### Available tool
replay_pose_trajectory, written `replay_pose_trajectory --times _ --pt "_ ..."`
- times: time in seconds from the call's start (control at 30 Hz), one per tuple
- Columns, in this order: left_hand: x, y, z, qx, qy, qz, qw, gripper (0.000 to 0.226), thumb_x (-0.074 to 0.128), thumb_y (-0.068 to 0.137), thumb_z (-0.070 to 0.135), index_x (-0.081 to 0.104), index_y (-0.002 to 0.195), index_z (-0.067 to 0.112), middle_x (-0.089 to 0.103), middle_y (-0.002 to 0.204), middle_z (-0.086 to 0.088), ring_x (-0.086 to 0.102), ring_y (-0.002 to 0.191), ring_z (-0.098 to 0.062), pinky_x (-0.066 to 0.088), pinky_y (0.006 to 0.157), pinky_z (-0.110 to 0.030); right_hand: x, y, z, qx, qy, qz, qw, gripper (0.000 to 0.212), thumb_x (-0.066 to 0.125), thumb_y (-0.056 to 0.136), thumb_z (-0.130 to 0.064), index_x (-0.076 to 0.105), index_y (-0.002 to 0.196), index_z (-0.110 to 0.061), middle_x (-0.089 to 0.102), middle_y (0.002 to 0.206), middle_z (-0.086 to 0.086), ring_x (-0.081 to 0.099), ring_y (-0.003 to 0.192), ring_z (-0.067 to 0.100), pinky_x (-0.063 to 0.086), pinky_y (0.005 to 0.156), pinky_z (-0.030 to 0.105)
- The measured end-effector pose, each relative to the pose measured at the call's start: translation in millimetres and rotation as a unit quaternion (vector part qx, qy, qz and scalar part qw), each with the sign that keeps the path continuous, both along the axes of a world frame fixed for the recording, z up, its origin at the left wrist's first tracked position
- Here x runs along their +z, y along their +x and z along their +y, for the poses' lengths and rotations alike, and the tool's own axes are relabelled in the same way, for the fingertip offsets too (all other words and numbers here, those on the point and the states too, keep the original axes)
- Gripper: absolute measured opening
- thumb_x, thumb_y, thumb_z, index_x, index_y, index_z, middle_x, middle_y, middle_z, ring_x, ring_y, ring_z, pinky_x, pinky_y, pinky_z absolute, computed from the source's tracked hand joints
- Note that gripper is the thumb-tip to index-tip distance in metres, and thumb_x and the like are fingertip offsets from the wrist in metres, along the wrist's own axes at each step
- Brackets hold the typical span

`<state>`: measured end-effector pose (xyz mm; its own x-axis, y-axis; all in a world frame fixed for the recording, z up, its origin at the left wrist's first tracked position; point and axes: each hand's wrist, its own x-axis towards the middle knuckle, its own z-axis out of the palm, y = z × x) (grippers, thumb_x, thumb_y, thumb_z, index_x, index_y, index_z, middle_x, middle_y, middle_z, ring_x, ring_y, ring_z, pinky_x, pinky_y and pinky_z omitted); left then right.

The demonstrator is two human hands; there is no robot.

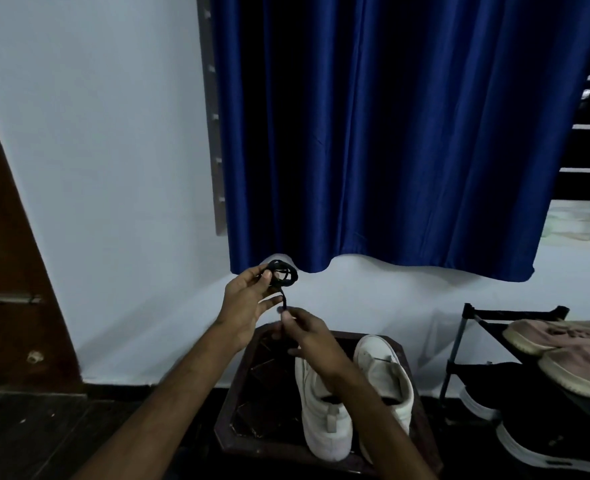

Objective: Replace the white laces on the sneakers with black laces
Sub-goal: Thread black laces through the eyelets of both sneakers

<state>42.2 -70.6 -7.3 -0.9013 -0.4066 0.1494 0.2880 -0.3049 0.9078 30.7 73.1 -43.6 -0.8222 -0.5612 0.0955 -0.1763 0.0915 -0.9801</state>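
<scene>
The left grip (248,306) holds a coiled black lace (283,275) between thumb and fingers. Just below it, the right grip (307,336) pinches the lace's loose end. Beneath both grips, two white sneakers (324,420) stand side by side on the dark counter (248,396).

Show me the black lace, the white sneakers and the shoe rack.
black lace (289,276), head view, on the coiled part.
white sneakers (324,431), head view, on the left shoe's heel.
shoe rack (515,314), head view, on its top back rail.
</scene>
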Motion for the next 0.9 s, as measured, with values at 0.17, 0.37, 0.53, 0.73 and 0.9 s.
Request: replay_pose_trajectory --times 0.17,0.37,0.53,0.73,0.9 --pt "-3.1 6.2 -19.0 0.106 -0.144 -0.021 0.984 0.007 0.062 0.094 0.012 0.067 0.098 0.008 0.07 0.084 -0.008 0.062 0.066 -0.016 0.055 0.058 -0.031 24.9 -11.0 17.1 -0.024 -0.136 -0.145 0.98 0.029 0.041 0.104 -0.021 0.062 0.088 -0.011 0.044 0.055 -0.004 0.038 0.048 0.009 0.046 0.061 0.024" --pt "-20.8 17.2 -53.5 0.169 -0.2 -0.055 0.963 0.003 0.063 0.093 0.014 0.065 0.093 0.011 0.069 0.08 -0.01 0.058 0.063 -0.018 0.047 0.051 -0.027 57.0 -59.6 73.0 -0.114 -0.241 -0.252 0.93 0.019 0.042 0.104 -0.022 0.052 0.09 -0.013 0.034 0.051 -0.006 0.021 0.037 0.004 0.017 0.029 0.015" --pt "-27.9 22.2 -59.7 0.141 -0.042 -0.018 0.989 0.024 0.05 0.094 -0.011 0.062 0.109 0.004 0.066 0.086 -0.014 0.062 0.069 -0.023 0.06 0.06 -0.029 66.8 -82.9 109.9 -0.125 -0.323 -0.251 0.904 0.019 0.046 0.1 -0.032 0.054 0.093 -0.015 0.038 0.051 -0.007 0.026 0.037 0.002 0.018 0.03 0.012" --pt "-33.0 21.0 -56.8 0.072 -0.084 -0.112 0.988 0.036 0.036 0.095 -0.015 0.061 0.114 0.003 0.06 0.091 -0.014 0.056 0.06 -0.02 0.056 0.061 -0.032 67.1 -98.2 142.5 -0.206 -0.408 -0.213 0.863 0.019 0.044 0.101 -0.01 0.061 0.097 -0.016 0.062 0.074 -0.003 0.052 0.054 0.002 0.039 0.043 0.009" --pt "-34.3 17.2 -46.5 0.035 -0.129 -0.16 0.978 0.03 0.036 0.104 0.012 0.064 0.103 0.001 0.062 0.091 -0.014 0.053 0.06 -0.019 0.052 0.057 -0.03 73.6 -99.7 167.6 -0.253 -0.43 -0.16 0.852 0.021 0.047 0.098 -0.002 0.066 0.104 -0.01 0.067 0.097 0.004 0.066 0.085 0.011 0.058 0.078 0.02"
